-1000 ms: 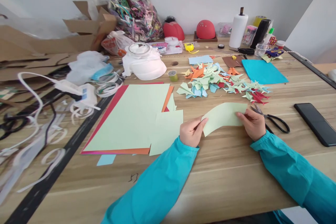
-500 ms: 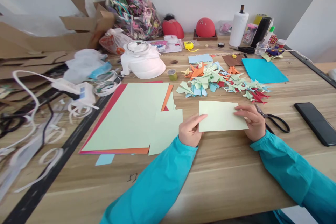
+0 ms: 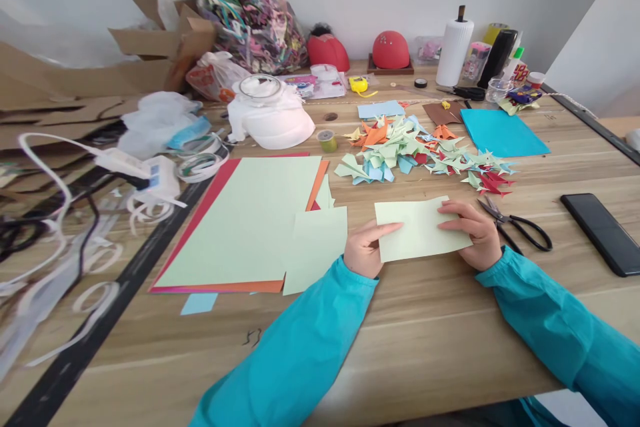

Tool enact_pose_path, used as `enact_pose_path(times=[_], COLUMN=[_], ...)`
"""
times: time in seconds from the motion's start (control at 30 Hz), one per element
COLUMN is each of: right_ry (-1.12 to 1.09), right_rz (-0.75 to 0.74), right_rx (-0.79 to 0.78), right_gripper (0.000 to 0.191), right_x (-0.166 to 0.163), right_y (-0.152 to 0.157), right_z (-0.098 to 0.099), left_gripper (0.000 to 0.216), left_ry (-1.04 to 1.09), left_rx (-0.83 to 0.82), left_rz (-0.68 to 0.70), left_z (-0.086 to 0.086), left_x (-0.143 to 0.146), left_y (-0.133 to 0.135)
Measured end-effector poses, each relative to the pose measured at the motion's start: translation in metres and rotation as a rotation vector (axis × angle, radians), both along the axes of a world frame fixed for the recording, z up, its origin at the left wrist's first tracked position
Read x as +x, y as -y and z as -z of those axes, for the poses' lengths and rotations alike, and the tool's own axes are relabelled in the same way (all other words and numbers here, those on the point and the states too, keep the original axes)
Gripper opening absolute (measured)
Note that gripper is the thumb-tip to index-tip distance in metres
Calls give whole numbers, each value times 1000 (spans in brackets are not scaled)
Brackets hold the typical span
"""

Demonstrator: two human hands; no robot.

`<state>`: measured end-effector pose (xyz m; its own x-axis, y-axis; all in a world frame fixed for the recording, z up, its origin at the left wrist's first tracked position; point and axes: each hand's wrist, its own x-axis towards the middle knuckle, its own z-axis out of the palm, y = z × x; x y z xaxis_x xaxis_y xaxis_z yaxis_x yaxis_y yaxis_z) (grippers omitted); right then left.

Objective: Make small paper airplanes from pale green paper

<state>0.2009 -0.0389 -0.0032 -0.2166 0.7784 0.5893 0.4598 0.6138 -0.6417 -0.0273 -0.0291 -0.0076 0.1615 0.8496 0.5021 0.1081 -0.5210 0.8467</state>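
A pale green sheet of paper (image 3: 420,232) is held up between my two hands above the table. My left hand (image 3: 366,247) grips its left edge, thumb on the face and the other fingers behind. At the right end my right hand (image 3: 473,235) holds it, with fingers lying across the front; its thumb is hidden. Just right of that hand lie scissors (image 3: 517,221) with black handles. Beyond the sheet is a heap of folded paper pieces (image 3: 400,147) in green, orange, blue and red. To the left, another pale green sheet (image 3: 317,247) overlaps a stack of large coloured sheets (image 3: 240,220).
A black phone (image 3: 603,233) lies at the right. Behind are a blue sheet (image 3: 505,133), a spool (image 3: 327,141), a yellow tape measure (image 3: 359,85) and a white bottle (image 3: 455,53). White cables (image 3: 100,153) and cardboard (image 3: 75,83) crowd the left side.
The held sheet has tilted, its left end dropping a little toward me. My right hand has shifted left along it, leaving more of the scissors in view.
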Motion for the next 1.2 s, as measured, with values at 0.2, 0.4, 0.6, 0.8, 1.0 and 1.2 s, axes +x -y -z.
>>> enact_pose_path(times=[0.2, 0.4, 0.6, 0.8, 1.0, 1.2], right_ry=[-28, -58, -58, 119, 190, 168], right_rz=[2, 54, 30, 10, 115, 275], right_rx=[0, -11, -86, -176, -179, -319], right_gripper=[17, 11, 8, 12, 15, 21], right_x=[1, -2, -5, -3, -2, -3], right_y=[0, 1, -2, -7, -5, 0], right_z=[-2, -7, -3, 10, 6, -2], left_gripper=[19, 16, 9, 13, 8, 5], left_ry=[0, 88, -130, -530, -644, -598], left_rx=[10, -38, 16, 172, 187, 46], left_rz=[-19, -24, -188, -245, -283, -298], left_z=[5, 13, 6, 18, 14, 2], left_x=[0, 1, 0, -7, -5, 0], left_y=[0, -2, -5, -12, -5, 4])
